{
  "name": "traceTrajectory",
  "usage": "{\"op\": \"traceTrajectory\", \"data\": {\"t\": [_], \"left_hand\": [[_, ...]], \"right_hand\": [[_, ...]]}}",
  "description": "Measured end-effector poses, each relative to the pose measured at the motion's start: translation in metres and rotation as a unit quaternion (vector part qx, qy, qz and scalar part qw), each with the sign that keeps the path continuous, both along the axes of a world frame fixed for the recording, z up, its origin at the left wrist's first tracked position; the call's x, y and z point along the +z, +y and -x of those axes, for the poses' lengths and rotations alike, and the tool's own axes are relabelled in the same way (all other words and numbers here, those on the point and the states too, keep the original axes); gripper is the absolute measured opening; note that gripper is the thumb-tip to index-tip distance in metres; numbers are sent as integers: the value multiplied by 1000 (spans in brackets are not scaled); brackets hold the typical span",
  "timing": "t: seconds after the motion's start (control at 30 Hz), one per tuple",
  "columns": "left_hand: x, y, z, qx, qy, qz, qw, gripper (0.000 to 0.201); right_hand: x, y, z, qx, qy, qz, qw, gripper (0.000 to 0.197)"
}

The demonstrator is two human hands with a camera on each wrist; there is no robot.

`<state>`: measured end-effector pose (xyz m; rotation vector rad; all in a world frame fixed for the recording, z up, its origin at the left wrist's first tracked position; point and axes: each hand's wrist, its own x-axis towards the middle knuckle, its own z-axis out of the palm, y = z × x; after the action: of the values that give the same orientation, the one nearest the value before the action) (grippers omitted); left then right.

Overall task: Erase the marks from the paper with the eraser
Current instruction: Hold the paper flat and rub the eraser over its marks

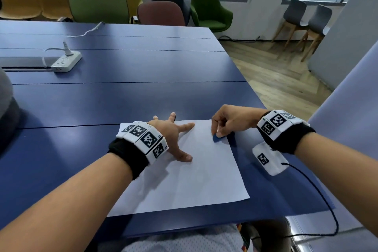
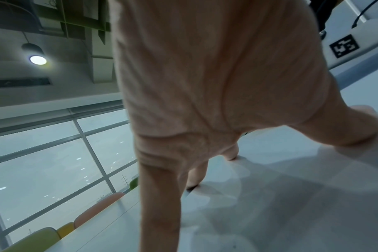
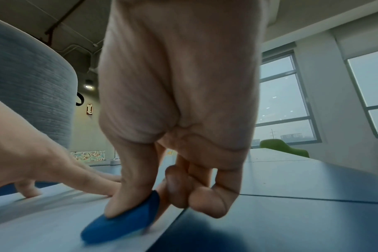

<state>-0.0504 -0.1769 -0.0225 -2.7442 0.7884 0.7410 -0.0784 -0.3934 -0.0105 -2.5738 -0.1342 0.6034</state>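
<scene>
My forearms frame the paper [image 1: 184, 174] on the blue table [image 1: 122, 98]. My left hand [image 1: 171, 135] presses it, fingers spread. My right hand [image 1: 229, 122] pinches the eraser [image 1: 218, 138] at the right edge; advise short strokes.

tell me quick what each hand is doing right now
Left hand: open, fingers spread flat, pressing the paper down.
Right hand: pinching the blue eraser against the paper.
</scene>
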Motion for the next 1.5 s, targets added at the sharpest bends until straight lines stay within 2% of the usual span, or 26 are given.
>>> {"op": "traceTrajectory", "data": {"t": [0.13, 0.33, 0.4, 0.53, 0.63, 0.73, 0.83, 0.97, 1.03, 1.13, 1.33, 1.5], "left_hand": [[0, 1, -2, -8, -3, 0, 1000, 115], [10, -14, -2, -90, -38, 0, 995, 116], [14, -21, -2, -93, -20, -21, 995, 121], [17, -25, -4, -95, -22, -59, 993, 118], [17, -27, -5, -98, -25, -66, 993, 119], [17, -27, -5, -94, -16, -72, 993, 120], [19, -28, -4, -89, -11, -76, 993, 120], [20, -31, 0, -98, -22, -85, 991, 117], [20, -31, 0, -94, -19, -83, 992, 117], [20, -29, -1, -88, -14, -76, 993, 120], [18, -29, -1, -98, -20, -79, 992, 120], [19, -29, -2, -97, -17, -79, 992, 118]], "right_hand": [[-3, 2, -5, -64, -56, -32, 996, 6], [-14, -2, 1, -71, -80, -29, 994, 3], [-14, -1, 1, -71, -85, -24, 994, 3], [-11, 3, -1, -74, -92, -11, 993, 5], [-15, 5, 4, -101, -112, -36, 988, 6], [-14, 4, 20, -65, -72, -54, 994, 3], [-5, 7, 26, -12, -12, -16, 1000, 4], [-4, 8, 18, -85, -64, -10, 994, 5], [-6, 9, 22, -70, -48, -15, 996, 5], [0, 17, 29, 3, 12, -3, 1000, 6], [-5, 21, 23, -78, -56, -4, 995, 4], [-4, 28, 36, -26, -19, -5, 999, 6]]}}
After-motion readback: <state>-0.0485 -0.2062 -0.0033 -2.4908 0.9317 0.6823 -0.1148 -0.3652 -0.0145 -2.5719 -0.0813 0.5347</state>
